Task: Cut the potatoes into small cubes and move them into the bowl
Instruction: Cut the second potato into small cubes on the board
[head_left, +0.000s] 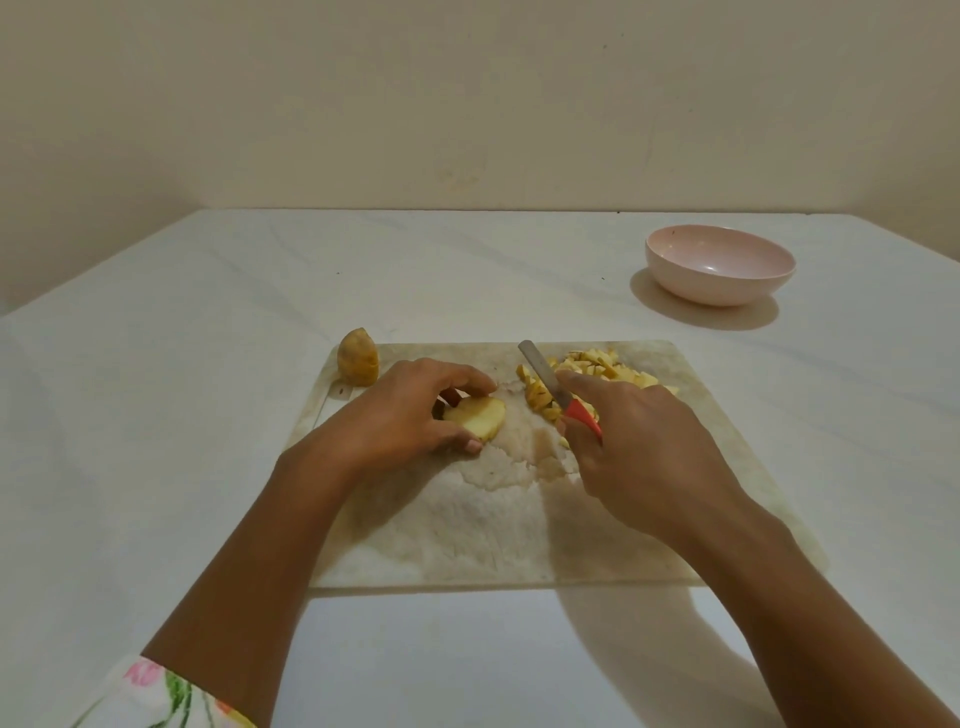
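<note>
Potato slice (480, 418), one, lies pinched by left hand (400, 415) while right hand (649, 447) grips one knife (543, 374).

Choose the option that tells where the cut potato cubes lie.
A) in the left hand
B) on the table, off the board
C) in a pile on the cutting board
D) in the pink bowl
C: the potato cubes lie heaped at the far right of the cutting board, and the pink bowl shows none inside.

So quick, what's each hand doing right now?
Left hand: fingers curled round a potato piece on the cutting board.
Right hand: gripping the knife by its red handle.
</note>
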